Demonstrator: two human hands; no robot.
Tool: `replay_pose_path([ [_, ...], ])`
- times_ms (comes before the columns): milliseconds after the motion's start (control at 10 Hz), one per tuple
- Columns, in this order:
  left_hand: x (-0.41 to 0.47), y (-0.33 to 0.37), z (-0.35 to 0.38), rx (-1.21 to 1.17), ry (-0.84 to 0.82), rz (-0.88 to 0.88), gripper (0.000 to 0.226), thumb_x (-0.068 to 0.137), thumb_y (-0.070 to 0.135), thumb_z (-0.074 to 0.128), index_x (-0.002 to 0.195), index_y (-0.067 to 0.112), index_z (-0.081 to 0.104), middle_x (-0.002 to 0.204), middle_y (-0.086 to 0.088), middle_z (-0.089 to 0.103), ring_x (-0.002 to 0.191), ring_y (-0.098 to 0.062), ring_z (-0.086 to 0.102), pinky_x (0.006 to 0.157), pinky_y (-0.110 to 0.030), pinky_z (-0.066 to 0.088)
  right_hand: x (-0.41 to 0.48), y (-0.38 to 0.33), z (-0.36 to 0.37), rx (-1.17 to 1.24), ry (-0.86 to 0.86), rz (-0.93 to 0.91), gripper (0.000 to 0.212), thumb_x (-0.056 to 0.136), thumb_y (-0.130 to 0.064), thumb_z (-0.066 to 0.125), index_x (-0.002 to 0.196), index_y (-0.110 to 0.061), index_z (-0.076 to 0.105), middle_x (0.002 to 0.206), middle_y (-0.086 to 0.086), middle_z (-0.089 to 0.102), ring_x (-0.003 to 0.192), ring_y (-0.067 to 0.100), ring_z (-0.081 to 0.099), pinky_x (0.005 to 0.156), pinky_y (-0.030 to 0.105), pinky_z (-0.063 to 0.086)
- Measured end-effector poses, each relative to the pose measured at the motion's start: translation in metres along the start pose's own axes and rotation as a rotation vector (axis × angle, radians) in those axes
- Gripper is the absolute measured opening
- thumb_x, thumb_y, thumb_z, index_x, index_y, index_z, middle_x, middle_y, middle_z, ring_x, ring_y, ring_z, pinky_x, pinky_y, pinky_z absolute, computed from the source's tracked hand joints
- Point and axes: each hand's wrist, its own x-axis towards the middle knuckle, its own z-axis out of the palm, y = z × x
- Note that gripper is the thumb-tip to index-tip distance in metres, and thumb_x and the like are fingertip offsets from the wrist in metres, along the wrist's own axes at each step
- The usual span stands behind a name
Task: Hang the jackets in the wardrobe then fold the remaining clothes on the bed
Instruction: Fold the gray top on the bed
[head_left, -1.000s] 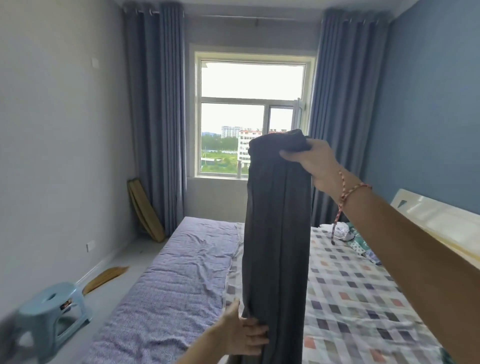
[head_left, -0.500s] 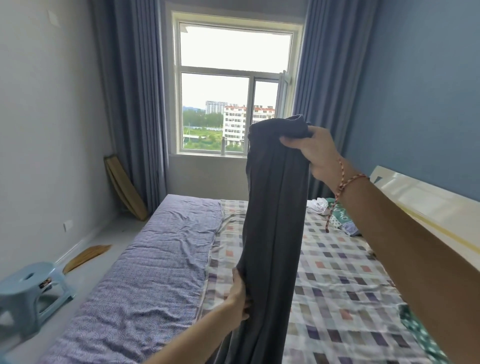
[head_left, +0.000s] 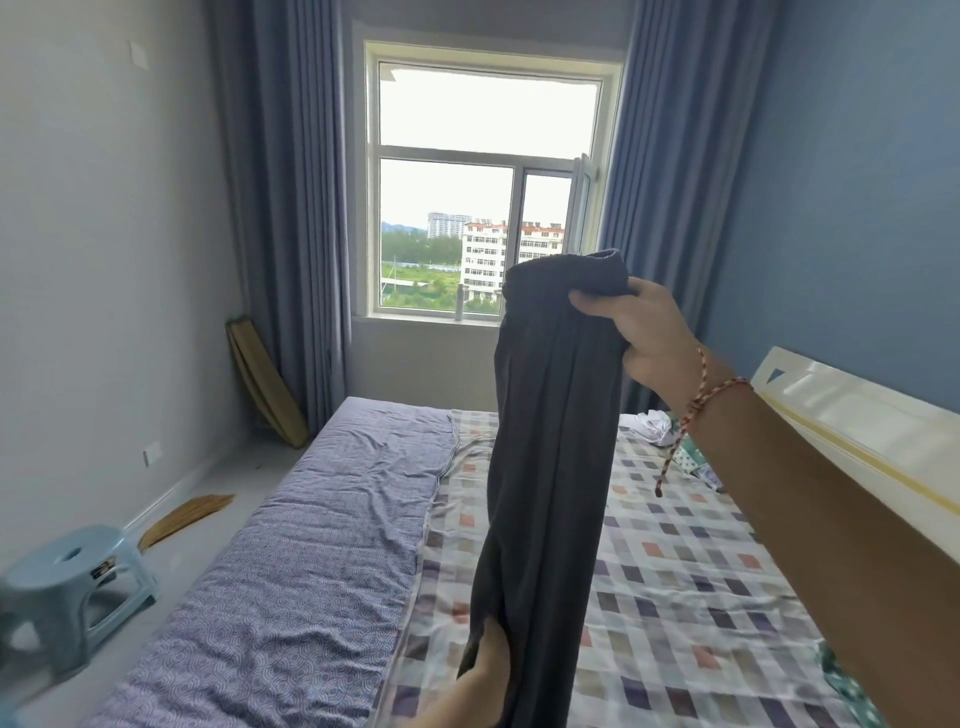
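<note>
One garment (head_left: 550, 441) edge in right grip (head_left: 644, 332)

Daylit window (head_left: 488, 192) w/ blue curtains (head_left: 291, 208), blue wall (head_left: 857, 182) rt, bed (head_left: 322, 571) centre, grey floor (head_left: 218, 499), plastic stool (head_left: 72, 577) btm left

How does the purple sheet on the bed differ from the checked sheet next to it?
The purple sheet has a fine swirl print in one colour; the checked sheet shows multi-coloured blocks on white. The purple sheet lies on the side toward the stool, the checked sheet toward the headboard. Crumpled white clothes rest on the checked sheet; none show on the purple sheet. Both are spread out and wrinkled.
</note>
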Motion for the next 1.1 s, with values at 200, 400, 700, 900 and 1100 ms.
replay_pose_path([
  [200,-0.039,0.04,0.01,0.049,-0.172,0.083,0.037,0.101,0.021,0.033,0.122,0.0,0.054,0.121,-0.016,0.057,0.112,-0.032,0.054,0.099,-0.042,0.043,0.006,-0.015,-0.013,-0.066,0.003,-0.121,0.021,0.075,-0.003,0.074,0.093,-0.011,0.067,0.094,0.004,0.068,0.083,0.017,0.065,0.068,0.028,0.054],
  [400,-0.06,0.08,0.009,-0.056,-0.322,0.118,0.037,0.099,0.026,0.034,0.093,0.004,0.064,0.074,-0.008,0.072,0.074,-0.021,0.064,0.063,-0.03,0.051,0.006,0.006,-0.024,-0.02,0.041,-0.07,0.015,0.078,-0.002,0.071,0.087,-0.013,0.066,0.086,0.0,0.068,0.073,0.012,0.065,0.061,0.024,0.054],
  [700,-0.08,0.184,-0.063,-0.14,-0.326,0.263,0.048,0.072,0.022,0.032,0.061,-0.004,0.071,0.068,-0.019,0.068,0.062,-0.031,0.065,0.07,-0.035,0.041,0.03,0.012,-0.071,-0.001,0.145,-0.097,0.037,0.07,-0.011,0.078,0.104,-0.002,0.065,0.081,-0.004,0.071,0.072,0.01,0.066,0.063,0.02,0.054],
  [900,-0.084,0.283,-0.073,0.479,-0.306,0.587,0.016,0.093,0.012,0.054,0.099,0.005,0.067,0.087,-0.003,0.072,0.085,-0.017,0.067,0.067,-0.024,0.054,0.065,-0.016,-0.082,0.063,0.176,-0.261,0.084,0.014,-0.051,0.09,0.086,-0.016,0.068,0.087,-0.006,0.073,0.085,0.014,0.067,0.074,0.025,0.055],
  [1100,0.002,0.356,-0.045,1.127,0.082,0.678,0.03,0.094,0.028,0.053,0.114,0.009,0.065,0.112,-0.007,0.062,0.101,-0.021,0.056,0.095,-0.029,0.044,0.117,0.025,-0.067,0.029,0.216,-0.178,0.069,0.045,-0.04,0.086,0.1,-0.003,0.066,0.091,0.003,0.073,0.079,0.017,0.068,0.074,0.028,0.056],
])
